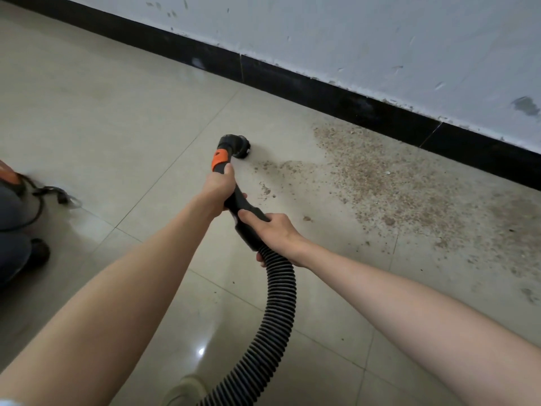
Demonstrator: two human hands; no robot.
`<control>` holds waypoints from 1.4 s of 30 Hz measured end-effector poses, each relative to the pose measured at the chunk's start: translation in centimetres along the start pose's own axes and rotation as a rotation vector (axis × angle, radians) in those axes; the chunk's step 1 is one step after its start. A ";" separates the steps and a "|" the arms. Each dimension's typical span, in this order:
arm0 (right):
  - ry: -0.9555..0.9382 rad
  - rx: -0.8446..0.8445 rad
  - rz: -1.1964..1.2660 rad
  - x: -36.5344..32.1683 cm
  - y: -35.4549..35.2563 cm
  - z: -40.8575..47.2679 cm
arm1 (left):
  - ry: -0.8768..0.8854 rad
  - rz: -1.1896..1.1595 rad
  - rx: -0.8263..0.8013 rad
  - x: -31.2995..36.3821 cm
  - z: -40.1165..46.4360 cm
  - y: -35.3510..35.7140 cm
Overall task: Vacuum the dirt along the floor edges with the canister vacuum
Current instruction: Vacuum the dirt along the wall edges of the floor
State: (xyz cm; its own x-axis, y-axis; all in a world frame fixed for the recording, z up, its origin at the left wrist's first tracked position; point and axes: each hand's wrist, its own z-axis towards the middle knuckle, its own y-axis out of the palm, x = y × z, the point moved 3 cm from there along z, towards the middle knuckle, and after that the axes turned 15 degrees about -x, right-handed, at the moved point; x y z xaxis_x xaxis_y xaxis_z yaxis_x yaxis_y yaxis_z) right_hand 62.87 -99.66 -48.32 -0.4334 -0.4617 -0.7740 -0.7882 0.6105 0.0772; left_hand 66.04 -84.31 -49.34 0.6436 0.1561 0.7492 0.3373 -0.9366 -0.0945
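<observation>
Head view, looking down along two bare forearms to one black wand held in both hands. Left hand wraps the wand near its top, just below an orange collar, fingers curled round the far side and mostly hidden, thumb lying along the top. Right hand grips lower, where the wand meets one ribbed hose; its fingertips curl under and are only partly seen. The hose loops down and runs out of the bottom edge. At the wand's far end a round black nozzle sits on the floor, or just above it; contact is hard to judge because the head hides its own mouth. Dirt lies to the right of the nozzle as one broad brown patch reaching to the black baseboard, with a few loose clumps scattered nearer the wand; the nozzle is at the patch's thin left fringe, apart from the dense part. The patch is cut off at the right edge. Above the baseboard, the wall is scuffed and chipped. At the left edge the canister is cut off and blurred: only a dark body, an orange top, one wheel and a cord show. A shoe tip shows faintly beside the hose at the bottom.
</observation>
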 end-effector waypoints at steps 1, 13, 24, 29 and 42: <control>0.003 -0.016 -0.030 -0.1 0.5 0.2 | -0.004 -0.016 0.021 -0.4 -0.2 -0.8; 0.032 0.043 0.004 3.7 0.8 -3.5 | -0.029 -0.026 -0.033 -3.6 -3.3 1.7; 0.070 0.260 0.158 5.9 -1.7 -6.9 | -0.014 0.095 -0.233 -2.3 -3.4 8.9; 0.072 0.324 0.185 6.1 -2.5 -7.3 | -0.002 0.096 -0.299 -1.6 -3.3 10.7; 0.041 0.059 -0.041 3.4 -0.3 -3.7 | 0.015 -0.102 -0.055 -3.1 -2.9 3.2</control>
State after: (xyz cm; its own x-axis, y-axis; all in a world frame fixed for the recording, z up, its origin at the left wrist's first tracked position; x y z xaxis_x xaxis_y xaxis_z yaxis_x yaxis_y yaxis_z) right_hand 60.05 -103.82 -48.62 -0.4192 -0.5123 -0.7495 -0.7794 0.6265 0.0076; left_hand 63.10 -88.76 -50.09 0.5975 0.2475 0.7627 0.3620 -0.9320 0.0189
